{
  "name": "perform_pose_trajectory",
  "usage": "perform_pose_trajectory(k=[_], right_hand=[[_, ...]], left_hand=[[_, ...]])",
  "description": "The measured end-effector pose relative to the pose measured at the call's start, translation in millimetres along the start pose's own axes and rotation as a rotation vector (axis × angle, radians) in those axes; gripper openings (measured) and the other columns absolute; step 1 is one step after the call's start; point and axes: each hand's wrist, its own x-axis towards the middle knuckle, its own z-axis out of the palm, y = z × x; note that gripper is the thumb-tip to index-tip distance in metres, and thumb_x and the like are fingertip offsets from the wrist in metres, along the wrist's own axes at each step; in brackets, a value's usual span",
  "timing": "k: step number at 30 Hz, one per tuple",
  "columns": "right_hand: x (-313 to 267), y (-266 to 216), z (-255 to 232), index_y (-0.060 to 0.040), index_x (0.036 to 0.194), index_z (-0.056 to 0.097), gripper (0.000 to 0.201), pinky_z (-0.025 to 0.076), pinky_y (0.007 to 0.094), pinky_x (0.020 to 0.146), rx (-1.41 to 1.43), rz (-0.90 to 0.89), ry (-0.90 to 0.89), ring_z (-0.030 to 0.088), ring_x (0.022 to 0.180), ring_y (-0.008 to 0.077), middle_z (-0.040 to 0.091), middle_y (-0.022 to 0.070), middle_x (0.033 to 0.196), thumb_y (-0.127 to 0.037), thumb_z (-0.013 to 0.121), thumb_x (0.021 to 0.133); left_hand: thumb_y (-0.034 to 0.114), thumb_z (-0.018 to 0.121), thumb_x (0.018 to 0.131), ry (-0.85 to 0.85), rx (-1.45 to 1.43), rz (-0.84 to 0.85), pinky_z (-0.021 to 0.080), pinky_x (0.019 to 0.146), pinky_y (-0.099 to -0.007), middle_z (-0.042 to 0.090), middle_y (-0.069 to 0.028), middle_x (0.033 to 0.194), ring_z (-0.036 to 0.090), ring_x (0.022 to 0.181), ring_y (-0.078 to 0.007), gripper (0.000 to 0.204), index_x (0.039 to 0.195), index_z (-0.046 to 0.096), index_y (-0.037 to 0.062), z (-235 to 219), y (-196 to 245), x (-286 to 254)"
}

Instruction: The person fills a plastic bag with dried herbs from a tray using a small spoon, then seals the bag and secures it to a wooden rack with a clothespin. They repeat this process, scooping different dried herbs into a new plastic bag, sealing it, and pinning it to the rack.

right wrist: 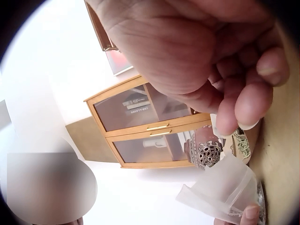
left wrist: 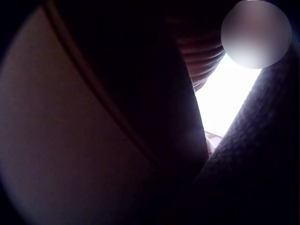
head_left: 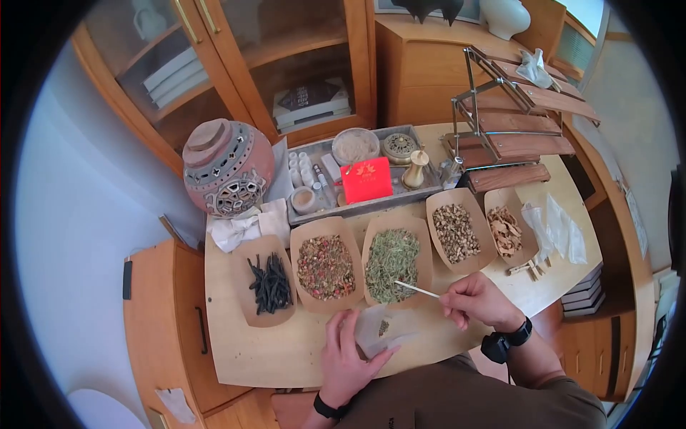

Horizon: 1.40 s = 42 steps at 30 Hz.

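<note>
In the head view my left hand holds a small translucent pouch near the table's front edge, with a little dark herb showing in it. My right hand pinches a slim white stick, its far end at the green dried herbs in a paper tray. The right wrist view shows the right hand with curled fingers above the table, and below it the pouch with a left thumb against it. The left wrist view is mostly dark.
Other paper trays hold dark pods, a reddish herb mix, beige pieces and pale shavings. Behind stand a grey tray with a red packet, a patterned pot and a wooden folding rack. Clothespins lie right.
</note>
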Motion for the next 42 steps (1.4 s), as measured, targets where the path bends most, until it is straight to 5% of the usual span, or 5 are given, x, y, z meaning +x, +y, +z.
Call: perform_pose_trajectory(k=[21,23,28,39,42], right_hand=[[-47,-24,-10,-0.0013,0.087,0.074,0.025,0.049,0.0224,0.053,-0.176,-0.118,-0.228,0.063,0.054,0.0067,0.069,0.0001,0.063,-0.015,0.067,0.106],[-49,-29,-3,-0.0049,0.086,0.075,0.021,0.048,0.0247,0.053,-0.487,-0.294,-0.166,0.061,0.052,0.0091,0.068,0.0002,0.061,-0.016,0.069,0.103],[-51,-32,1,-0.0061,0.082,0.074,0.020,0.047,0.0297,0.053,-0.568,-0.352,-0.098,0.060,0.050,0.0175,0.064,0.0042,0.059,-0.017,0.074,0.098],[-51,-32,7,-0.0082,0.077,0.073,0.016,0.046,0.0358,0.052,-0.721,-0.466,0.012,0.057,0.051,0.0275,0.060,0.0079,0.059,-0.017,0.077,0.091],[-49,-29,10,-0.0100,0.075,0.073,0.016,0.047,0.0370,0.052,-0.841,-0.713,0.015,0.059,0.051,0.0283,0.061,0.0079,0.059,-0.017,0.078,0.089]], left_hand=[[0.044,0.097,0.073,0.013,0.072,0.033,0.059,0.090,-0.0457,0.053,-0.0209,0.134,0.064,0.117,-0.0397,0.094,0.144,0.054,0.0003,3,6,1],[0.044,0.097,0.073,0.018,0.075,0.037,0.059,0.090,-0.0454,0.054,-0.0207,0.134,0.065,0.116,-0.0394,0.094,0.144,0.054,0.0003,3,6,1],[0.045,0.095,0.075,0.037,0.113,0.071,0.063,0.079,-0.0434,0.054,-0.0201,0.135,0.069,0.108,-0.0362,0.090,0.142,0.056,0.0000,1,6,1],[0.046,0.096,0.073,0.003,0.087,0.029,0.060,0.089,-0.0443,0.054,-0.0198,0.135,0.065,0.116,-0.0377,0.094,0.145,0.055,0.0011,2,3,-2],[0.046,0.096,0.074,0.003,0.094,0.041,0.060,0.090,-0.0443,0.054,-0.0202,0.135,0.065,0.116,-0.0380,0.093,0.144,0.054,0.0005,1,4,-2]])
